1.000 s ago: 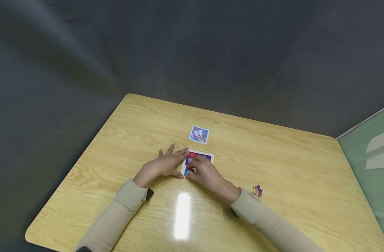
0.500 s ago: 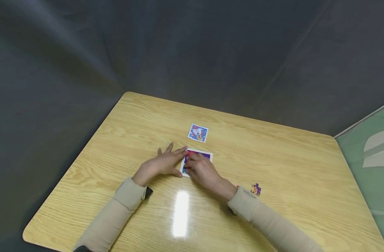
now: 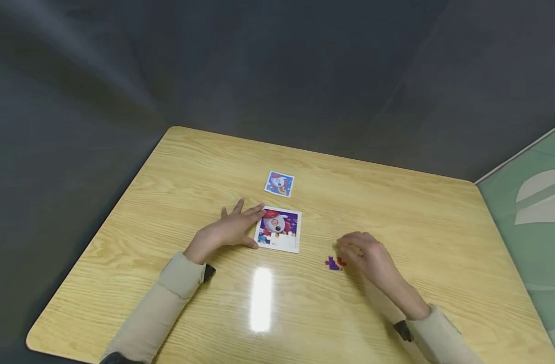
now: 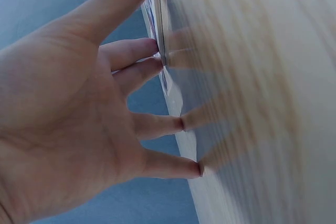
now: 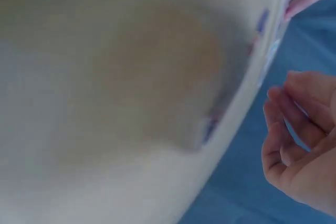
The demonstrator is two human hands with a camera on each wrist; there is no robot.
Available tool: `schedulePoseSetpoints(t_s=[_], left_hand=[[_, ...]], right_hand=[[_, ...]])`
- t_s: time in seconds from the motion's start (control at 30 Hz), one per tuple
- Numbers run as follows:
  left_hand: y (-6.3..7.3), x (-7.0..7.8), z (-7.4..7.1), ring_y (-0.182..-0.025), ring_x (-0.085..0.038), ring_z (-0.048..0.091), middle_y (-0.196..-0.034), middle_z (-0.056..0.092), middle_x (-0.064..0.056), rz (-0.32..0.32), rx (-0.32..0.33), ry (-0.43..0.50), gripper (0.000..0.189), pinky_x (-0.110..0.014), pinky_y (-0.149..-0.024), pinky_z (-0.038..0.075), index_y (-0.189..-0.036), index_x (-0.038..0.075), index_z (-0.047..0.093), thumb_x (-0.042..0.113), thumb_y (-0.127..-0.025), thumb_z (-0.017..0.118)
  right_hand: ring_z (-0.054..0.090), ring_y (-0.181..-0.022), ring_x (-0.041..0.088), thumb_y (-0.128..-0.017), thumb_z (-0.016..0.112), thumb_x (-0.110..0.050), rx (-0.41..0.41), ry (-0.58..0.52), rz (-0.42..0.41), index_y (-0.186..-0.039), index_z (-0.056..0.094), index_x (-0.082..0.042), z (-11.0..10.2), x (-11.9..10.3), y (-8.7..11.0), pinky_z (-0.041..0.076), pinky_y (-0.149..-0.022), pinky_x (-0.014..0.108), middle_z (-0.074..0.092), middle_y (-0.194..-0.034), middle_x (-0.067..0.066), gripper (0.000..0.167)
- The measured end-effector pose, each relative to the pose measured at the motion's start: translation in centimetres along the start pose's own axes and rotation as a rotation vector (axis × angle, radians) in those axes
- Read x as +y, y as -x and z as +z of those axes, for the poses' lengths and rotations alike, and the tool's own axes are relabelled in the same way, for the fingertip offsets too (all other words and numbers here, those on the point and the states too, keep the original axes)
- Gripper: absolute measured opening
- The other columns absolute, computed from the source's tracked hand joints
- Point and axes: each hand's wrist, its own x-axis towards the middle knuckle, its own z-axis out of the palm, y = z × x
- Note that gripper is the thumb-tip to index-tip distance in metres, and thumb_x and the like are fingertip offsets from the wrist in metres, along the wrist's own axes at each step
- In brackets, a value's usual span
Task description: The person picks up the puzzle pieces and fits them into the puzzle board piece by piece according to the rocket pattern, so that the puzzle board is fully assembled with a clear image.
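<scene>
A small square jigsaw puzzle board with a white border lies mid-table. Its picture has a round white character with red; a patch at the lower right shows bare white. My left hand rests at the board's left edge with spread fingers, thumb and index finger touching the frame. In the left wrist view, the fingertips of this left hand meet the table. My right hand hovers over the table right of the board, fingers loosely bent. Just by its fingertips lie purple and red puzzle pieces. The right hand appears to hold nothing.
A small picture card with a similar character lies beyond the board. The wooden table has a dark curtain behind it and a green panel on the right. Light reflects off the tabletop near the front.
My right hand has left the board and moved right to the loose pieces, uncovering the picture. My left hand stays at the board's left edge. The head view has shifted slightly.
</scene>
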Motion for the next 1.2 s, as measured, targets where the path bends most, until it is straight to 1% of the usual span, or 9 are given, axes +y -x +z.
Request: schedulePoseSetpoints(t_s=[0.1, 0.2, 0.3, 0.5, 0.7, 0.8, 0.9, 1.07, 1.2], left_hand=[[0.0, -0.1, 0.0, -0.141, -0.048, -0.008, -0.161, 0.008, -0.001, 0.006, -0.002, 0.001, 0.092, -0.078, -0.100, -0.001, -0.154, 0.014, 0.019, 0.039, -0.083, 0.072], [0.0, 0.0, 0.0, -0.141, -0.048, -0.009, -0.161, 0.007, 0.000, 0.007, 0.000, 0.001, 0.092, -0.077, -0.100, -0.001, -0.154, 0.014, 0.019, 0.039, -0.083, 0.072], [0.2, 0.1, -0.2, -0.141, -0.049, -0.007, -0.161, 0.008, -0.002, 0.013, 0.012, 0.009, 0.092, -0.078, -0.099, -0.001, -0.154, 0.013, 0.020, 0.038, -0.083, 0.072], [0.2, 0.6, -0.5, -0.141, -0.049, -0.007, -0.161, 0.009, -0.002, 0.013, 0.014, 0.016, 0.092, -0.078, -0.099, 0.000, -0.154, 0.013, 0.020, 0.038, -0.083, 0.072], [-0.1, 0.9, -0.5, -0.141, -0.048, -0.008, -0.161, 0.008, 0.000, -0.002, -0.014, 0.020, 0.092, -0.077, -0.100, -0.002, -0.155, 0.014, 0.020, 0.038, -0.083, 0.073], [0.0, 0.8, -0.4, -0.141, -0.049, -0.008, -0.161, 0.008, -0.001, -0.003, -0.024, 0.018, 0.092, -0.078, -0.099, -0.002, -0.154, 0.014, 0.020, 0.038, -0.083, 0.073], [0.1, 0.7, -0.5, -0.141, -0.050, -0.007, -0.161, 0.009, -0.002, -0.001, -0.014, 0.011, 0.092, -0.079, -0.099, -0.001, -0.154, 0.013, 0.021, 0.037, -0.083, 0.073], [0.0, 0.6, -0.5, -0.140, -0.051, -0.005, -0.161, 0.010, -0.003, 0.006, 0.008, 0.011, 0.091, -0.079, -0.098, 0.000, -0.154, 0.012, 0.021, 0.037, -0.083, 0.073], [0.0, 0.8, -0.5, -0.140, -0.050, -0.006, -0.161, 0.010, -0.002, 0.006, 0.000, 0.014, 0.092, -0.079, -0.099, 0.000, -0.154, 0.013, 0.021, 0.038, -0.083, 0.073]], right_hand=[[0.063, -0.091, 0.019, -0.072, 0.080, 0.003, -0.034, -0.011, -0.023, -0.101, 0.073, -0.003, -0.3, 0.4, 2.3, 0.056, -0.070, 0.029, 0.071, -0.104, 0.007, 0.030], [0.061, -0.093, 0.020, -0.070, 0.082, -0.001, -0.053, -0.021, -0.058, -0.104, 0.073, -0.002, -0.2, 0.5, 3.3, 0.054, -0.074, 0.029, 0.070, -0.109, 0.008, 0.035], [0.062, -0.093, 0.021, -0.068, 0.083, -0.003, -0.054, 0.000, -0.103, -0.101, 0.074, -0.003, 0.0, 0.6, 2.8, 0.054, -0.076, 0.034, 0.070, -0.108, 0.009, 0.034], [0.061, -0.080, 0.014, -0.066, 0.083, 0.002, -0.050, 0.011, -0.197, -0.083, 0.075, -0.006, 0.4, 0.8, 2.0, 0.054, -0.066, 0.027, 0.068, -0.090, 0.001, 0.020], [0.060, -0.079, 0.012, -0.066, 0.084, -0.003, -0.040, -0.007, -0.259, -0.088, 0.075, -0.007, 0.5, 1.1, 1.5, 0.051, -0.065, 0.024, 0.068, -0.091, 0.002, 0.024], [0.061, -0.083, 0.013, -0.068, 0.083, -0.004, -0.041, -0.059, -0.270, -0.091, 0.075, -0.005, 1.3, 0.2, 0.1, 0.052, -0.067, 0.022, 0.068, -0.093, 0.004, 0.025], [0.060, -0.086, 0.013, -0.072, 0.082, -0.007, -0.053, -0.091, -0.284, -0.092, 0.076, -0.006, 2.3, -1.4, -2.4, 0.052, -0.070, 0.023, 0.067, -0.095, 0.004, 0.021], [0.059, -0.086, 0.015, -0.078, 0.080, -0.014, -0.133, -0.037, -0.337, -0.093, 0.077, -0.008, 4.8, -3.2, -6.5, 0.052, -0.073, 0.027, 0.066, -0.095, 0.004, 0.016], [0.059, -0.084, 0.016, -0.079, 0.079, -0.016, -0.201, 0.015, -0.333, -0.091, 0.078, -0.009, 6.0, -3.6, -7.9, 0.052, -0.073, 0.031, 0.066, -0.093, 0.004, 0.014]])
